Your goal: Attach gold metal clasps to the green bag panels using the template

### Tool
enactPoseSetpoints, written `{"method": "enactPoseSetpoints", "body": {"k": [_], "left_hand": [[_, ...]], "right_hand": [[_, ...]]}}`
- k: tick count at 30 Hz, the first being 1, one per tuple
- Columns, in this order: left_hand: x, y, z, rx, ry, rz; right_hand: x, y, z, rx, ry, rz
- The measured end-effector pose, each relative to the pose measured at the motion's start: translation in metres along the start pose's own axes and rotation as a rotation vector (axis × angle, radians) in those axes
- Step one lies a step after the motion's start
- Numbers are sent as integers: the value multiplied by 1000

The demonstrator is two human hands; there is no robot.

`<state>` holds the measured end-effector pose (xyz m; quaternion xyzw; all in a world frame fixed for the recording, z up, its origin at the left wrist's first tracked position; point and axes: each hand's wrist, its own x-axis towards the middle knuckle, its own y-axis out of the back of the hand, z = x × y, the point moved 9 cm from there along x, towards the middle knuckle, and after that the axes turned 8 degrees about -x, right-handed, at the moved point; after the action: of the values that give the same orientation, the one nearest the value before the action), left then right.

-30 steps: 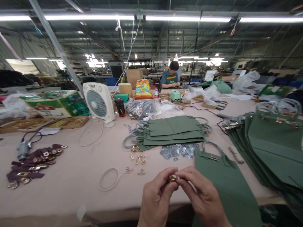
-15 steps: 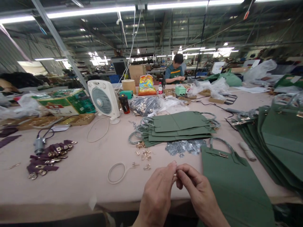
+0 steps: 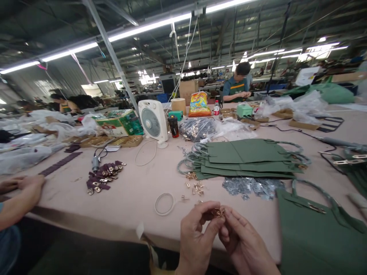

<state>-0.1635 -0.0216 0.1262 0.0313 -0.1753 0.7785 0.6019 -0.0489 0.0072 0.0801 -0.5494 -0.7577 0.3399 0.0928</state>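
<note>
My left hand (image 3: 197, 236) pinches a small gold-coloured metal clasp fitting (image 3: 219, 212) between thumb and forefinger. The fingertips of my right hand (image 3: 243, 238) close on the same fitting from the other side. Similar gold fittings (image 3: 197, 188) lie loose on the table just beyond, beside a ring of white tape (image 3: 164, 204). To the right, a flat green bag piece (image 3: 318, 225) with a handle and a gold clasp lies on the table. Small clear plastic-wrapped pieces (image 3: 252, 187) are spread beyond my hands, in front of stacked green bag pieces (image 3: 243, 152).
Purple tabs with gold hardware (image 3: 104, 175) lie left, near a grey-metal tool with a cable (image 3: 95, 163). Behind stand a white fan (image 3: 153, 120) and a dark bottle (image 3: 173, 126). A co-worker's arms (image 3: 25, 194) rest at the left table edge; another person (image 3: 236, 86) sits opposite.
The view has swung left, bringing the co-worker's arms into sight. My hands have turned so the gold fitting between them shows more plainly.
</note>
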Motion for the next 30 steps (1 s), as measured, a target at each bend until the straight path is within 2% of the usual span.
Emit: {"method": "enactPoseSetpoints", "body": {"k": [4, 10, 15, 17, 20, 24, 27, 30], "left_hand": [[1, 12, 1, 11, 6, 55], [5, 34, 13, 93, -19, 146], [7, 38, 22, 52, -50, 163], [6, 34, 18, -43, -5, 161], [2, 27, 9, -183, 52, 187], [-5, 25, 2, -233, 50, 267], [-8, 28, -4, -225, 83, 332], [-11, 37, -3, -180, 89, 372]], "right_hand": [[3, 1, 9, 20, -50, 5], [6, -11, 15, -80, -58, -94], [12, -21, 13, -222, -5, -155], [15, -19, 4, -311, 94, -135], [15, -15, -18, -551, 321, -65], [-3, -24, -49, -928, 776, 36], [-23, -43, -51, -1103, 1098, 22], [-32, -54, -43, -1156, 1219, -26]]}}
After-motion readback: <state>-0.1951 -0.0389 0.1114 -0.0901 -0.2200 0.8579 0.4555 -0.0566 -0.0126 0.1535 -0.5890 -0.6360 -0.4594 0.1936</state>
